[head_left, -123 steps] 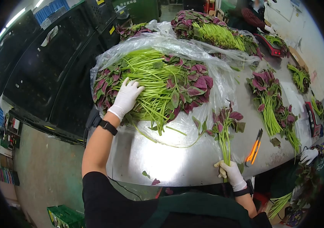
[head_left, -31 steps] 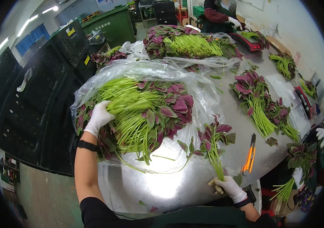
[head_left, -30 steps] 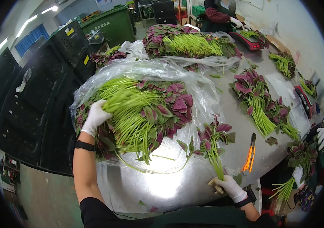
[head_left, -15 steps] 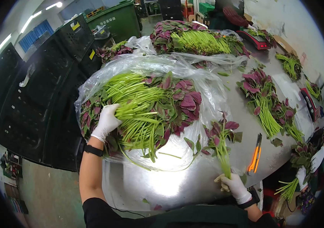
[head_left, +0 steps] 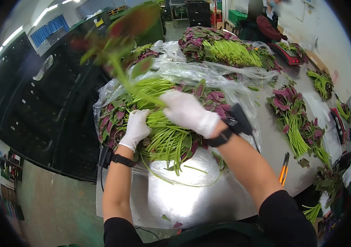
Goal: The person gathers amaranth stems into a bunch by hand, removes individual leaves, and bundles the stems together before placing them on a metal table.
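Observation:
My left hand (head_left: 137, 128), in a white glove, has its fingers closed at the left part of the big pile of purple-green leafy vegetables (head_left: 163, 142); whether stems are inside its grip is hard to see. Raised over the pile, my right hand (head_left: 185, 111), also gloved, grips the stems of a small leafy bunch (head_left: 122, 76). This bunch points up and left, its leaves blurred. Clear plastic sheeting (head_left: 208, 74) lies around the pile.
An orange cutter (head_left: 283, 169) lies on the metal table (head_left: 241, 197). Stacked greens (head_left: 233, 51) stand behind, bundles (head_left: 292, 119) and red scales (head_left: 288, 55) to the right. A co-worker's gloved hands (head_left: 325, 201) hold greens at far right. Black crates (head_left: 39, 119) stand left.
My right hand has swung from the table's front right, up and left over the pile, carrying the bunch. My left hand stays by the pile. The view has shifted slightly.

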`<state>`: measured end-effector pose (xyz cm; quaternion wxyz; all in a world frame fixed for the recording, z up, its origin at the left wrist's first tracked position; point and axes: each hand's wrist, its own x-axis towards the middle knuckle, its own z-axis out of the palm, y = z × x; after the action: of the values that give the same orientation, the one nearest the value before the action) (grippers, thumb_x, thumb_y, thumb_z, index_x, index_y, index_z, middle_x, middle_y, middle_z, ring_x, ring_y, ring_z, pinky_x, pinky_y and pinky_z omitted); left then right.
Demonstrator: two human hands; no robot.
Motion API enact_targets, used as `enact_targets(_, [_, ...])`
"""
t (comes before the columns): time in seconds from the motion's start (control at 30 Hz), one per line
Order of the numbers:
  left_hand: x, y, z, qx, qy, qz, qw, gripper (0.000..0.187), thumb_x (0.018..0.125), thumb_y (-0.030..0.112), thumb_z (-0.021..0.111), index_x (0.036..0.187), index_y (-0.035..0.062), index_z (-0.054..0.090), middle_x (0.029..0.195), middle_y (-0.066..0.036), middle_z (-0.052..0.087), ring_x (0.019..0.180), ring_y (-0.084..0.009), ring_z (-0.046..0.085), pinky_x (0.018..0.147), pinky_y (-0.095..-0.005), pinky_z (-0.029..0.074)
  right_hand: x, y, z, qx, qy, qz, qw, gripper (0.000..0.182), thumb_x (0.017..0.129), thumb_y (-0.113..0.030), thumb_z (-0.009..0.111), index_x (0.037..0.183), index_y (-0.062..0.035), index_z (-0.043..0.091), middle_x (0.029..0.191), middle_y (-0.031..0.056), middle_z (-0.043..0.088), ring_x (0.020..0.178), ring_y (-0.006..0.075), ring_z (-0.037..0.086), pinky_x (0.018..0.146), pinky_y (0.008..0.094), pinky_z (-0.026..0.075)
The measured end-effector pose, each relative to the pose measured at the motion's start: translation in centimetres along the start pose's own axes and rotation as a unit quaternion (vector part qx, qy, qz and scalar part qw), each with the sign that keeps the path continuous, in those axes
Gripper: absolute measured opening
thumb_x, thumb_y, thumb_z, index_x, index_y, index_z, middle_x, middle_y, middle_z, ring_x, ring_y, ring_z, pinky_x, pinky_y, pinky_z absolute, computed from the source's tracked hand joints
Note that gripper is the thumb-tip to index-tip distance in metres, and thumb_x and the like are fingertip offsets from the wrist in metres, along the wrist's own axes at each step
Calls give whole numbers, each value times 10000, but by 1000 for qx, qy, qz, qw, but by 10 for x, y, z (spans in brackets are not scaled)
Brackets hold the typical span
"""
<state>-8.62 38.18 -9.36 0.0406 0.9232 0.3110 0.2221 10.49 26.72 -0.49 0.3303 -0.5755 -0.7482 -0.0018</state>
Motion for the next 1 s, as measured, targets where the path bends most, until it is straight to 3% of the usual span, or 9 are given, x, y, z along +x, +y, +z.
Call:
enact_targets(0.1, [2,-9,10,0,-51,-72,996,374,613,118,742,972,64,656,1002,-155,665,996,-345,599,898,-418,439,37,-1,52,-25,-195,-2,980,242,796,-138,543,979,-13,641,965,210,651,946,376,629,814,447,512])
enact_targets(0.27, [3,-21,21,32,-34,-21,999,359,672,194,686,1009,92,617,959,-129,651,987,-318,592,967,-432,397,54,-2,75,2,-317,103,943,541,799,-340,653,1205,-1,543,1102,234,645,1035,371,622,873,430,501])
enact_targets(0.37, [0,-11,9,18,37,-10,999,384,697,270,706,1029,105,605,967,-101,643,998,-296,588,989,-442,378,53,10,77,-5,-306,72,949,752,744,-434,708,1303,9,470,1141,231,636,1051,366,620,889,412,500])
enact_targets(0.53, [1,-3,10,56,115,-55,990,377,694,291,724,979,81,595,952,-113,622,987,-318,582,1044,-488,334,61,7,68,-54,-345,32,936,891,640,-269,807,1394,-53,385,1136,208,645,1038,355,630,864,398,516])
enact_targets(0.63, [1,3,12,57,162,-72,982,388,682,296,739,965,73,597,978,-107,611,1007,-318,569,1055,-495,330,65,7,71,-107,-343,36,932,880,643,-245,804,1395,-65,386,1087,193,666,1002,348,647,835,408,526])
enact_targets(0.8, [-17,8,13,53,251,-133,957,837,633,248,825,1322,-23,433,1282,-218,491,1226,-394,446,1075,-459,342,66,16,81,-137,-324,55,934,478,719,-143,684,1179,-48,595,1016,176,690,960,335,666,810,401,534])
enact_targets(0.87, [-38,13,14,63,226,-173,957,838,636,250,825,1316,-45,433,1306,-223,478,1239,-393,438,1070,-461,345,70,16,79,-141,-331,52,932,266,748,-125,645,984,-18,708,997,174,699,950,332,676,796,392,541])
enact_targets(0.93, [-58,39,1,28,128,-281,951,835,649,245,821,1325,-51,429,1349,-232,452,1279,-387,408,1077,-453,339,74,13,77,-141,-332,50,931,256,748,-120,633,965,-15,717,993,181,699,948,331,677,796,390,542])
enact_targets(1.0, [-83,51,-2,-26,207,-213,955,637,734,184,764,1262,-61,506,1285,-212,523,1226,-351,482,1026,-423,402,78,10,76,-147,-345,49,926,324,718,-129,631,1023,-32,684,983,182,691,947,331,669,809,396,537])
